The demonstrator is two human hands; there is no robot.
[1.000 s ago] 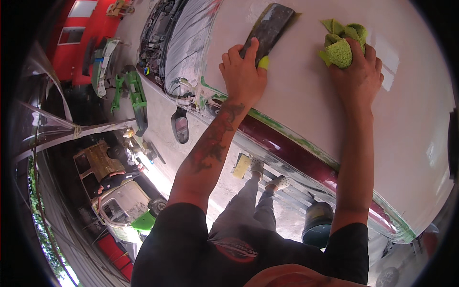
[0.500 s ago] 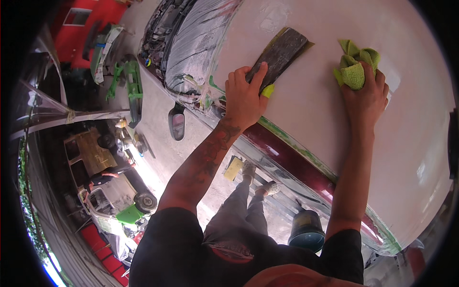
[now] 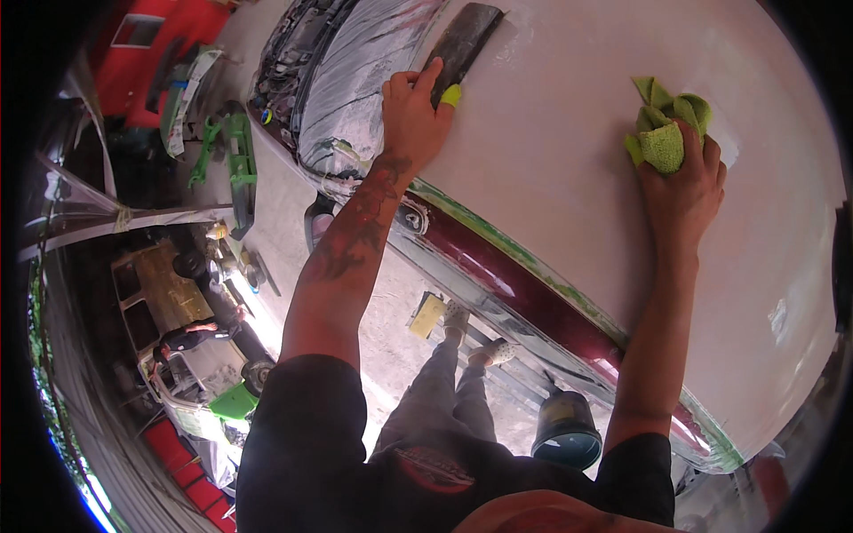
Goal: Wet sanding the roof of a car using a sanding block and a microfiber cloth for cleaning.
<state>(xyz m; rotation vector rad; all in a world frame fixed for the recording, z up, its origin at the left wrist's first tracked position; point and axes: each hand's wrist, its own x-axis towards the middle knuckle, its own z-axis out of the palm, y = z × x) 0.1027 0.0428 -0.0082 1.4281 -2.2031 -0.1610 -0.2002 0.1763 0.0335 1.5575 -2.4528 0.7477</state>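
As far as shows, the half-closed right hand (image 3: 686,188) grips cloth (image 3: 663,147).

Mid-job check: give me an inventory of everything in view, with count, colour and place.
Broad smooth vehicle panel: 1, pale, upper right
Flat oblong block: 1, dark grey, upper middle
Bunched fabric cloth: 1, yellow-green, upper right
Small rounded piece: 1, lime, beside the block; kind unclear
Streaked sheet: 1, whitish, left of the panel
Glossy body strip: 1, dark red, along panel's near edge
Round bucket: 1, dark, lower middle
Frame-like parts: 2, bright green, left
Boxy vehicle shell: 1, mainly tan, lower left
Co-worker: 1, dark clothing, by the shell
Clogs: 2, pale, lower middle
Left grip: 1, bare, holding the block
Right grip: 1, bare, holding the cloth
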